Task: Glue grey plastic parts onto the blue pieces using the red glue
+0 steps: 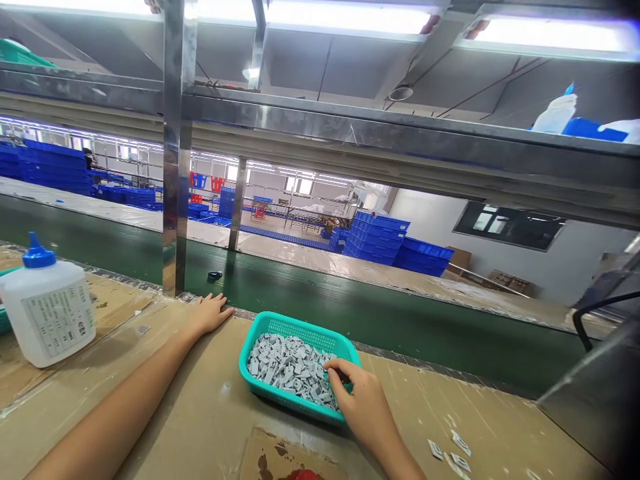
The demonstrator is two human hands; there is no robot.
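Note:
A green plastic basket (350,347) stands on the bench, filled with small grey plastic pieces (295,367). Over its right side is my right hand (357,397), thumb and forefinger pinched close together at the pieces. Whatever may be between those fingertips is too small to make out. My left hand (210,315) lies flat at the bench's far edge, beside the green conveyor belt (300,293), fingers spread and holding nothing. On the belt just beyond it lies a small dark object (215,275).
A white bottle with a blue cap (53,307) stands at left. Several loose light pieces (460,460) lie at right. A stained board (265,460) with something red sits in front. A metal post (173,200) rises near my left hand; stacked blue crates (375,237) stand beyond.

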